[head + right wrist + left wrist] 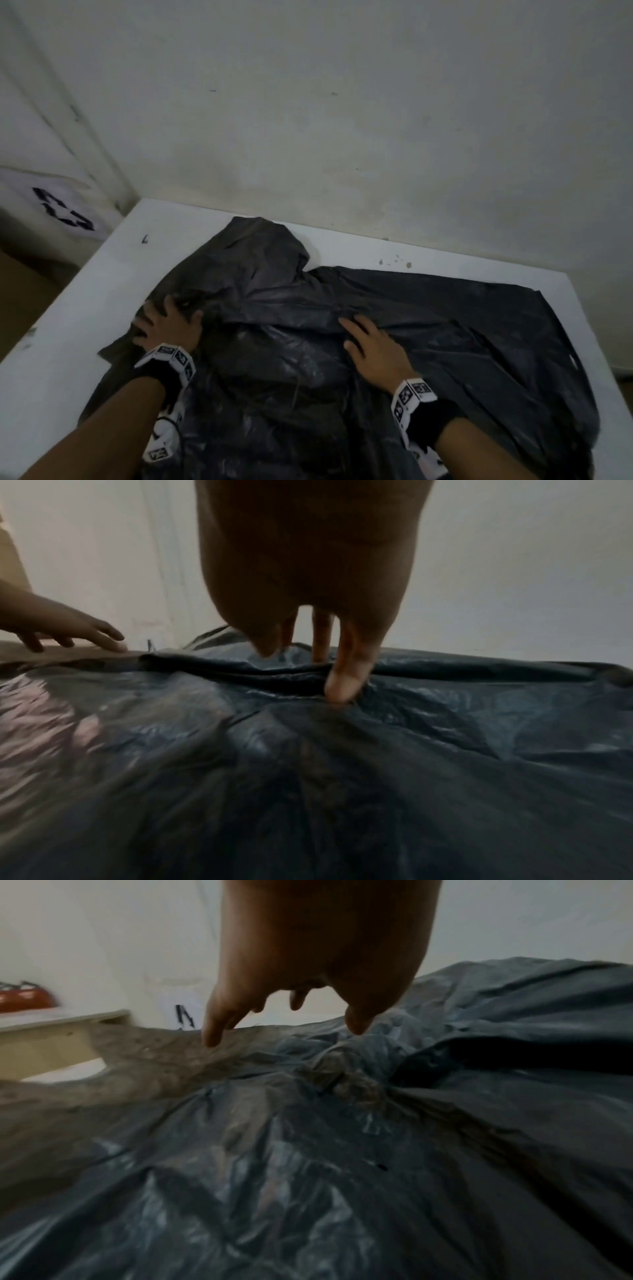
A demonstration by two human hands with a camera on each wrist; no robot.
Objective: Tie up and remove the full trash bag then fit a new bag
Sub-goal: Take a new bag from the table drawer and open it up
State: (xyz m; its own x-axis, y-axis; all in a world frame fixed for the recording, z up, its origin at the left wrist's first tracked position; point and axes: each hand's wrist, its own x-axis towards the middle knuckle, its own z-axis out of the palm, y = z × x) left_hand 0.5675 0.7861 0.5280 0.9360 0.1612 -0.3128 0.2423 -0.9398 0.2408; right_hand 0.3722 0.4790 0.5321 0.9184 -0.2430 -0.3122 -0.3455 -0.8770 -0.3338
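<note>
A black trash bag (411, 325) lies spread out and crumpled on a white table (102, 274); it fills the lower part of the left wrist view (308, 1150) and of the right wrist view (308, 777). My left hand (164, 322) rests on the bag's left part with its fingers spread and their tips touching the plastic (291, 1001). It also shows at the left edge of the right wrist view (68, 634). My right hand (366, 339) lies on the middle of the bag, fingers straight across a long fold, the thumb pressing the plastic (322, 642).
A stained white wall (342, 120) stands right behind the table. Left of the table are a cardboard box (20, 291) and a white sheet with a black mark (65, 209). A red object (24, 999) sits on a shelf at the left.
</note>
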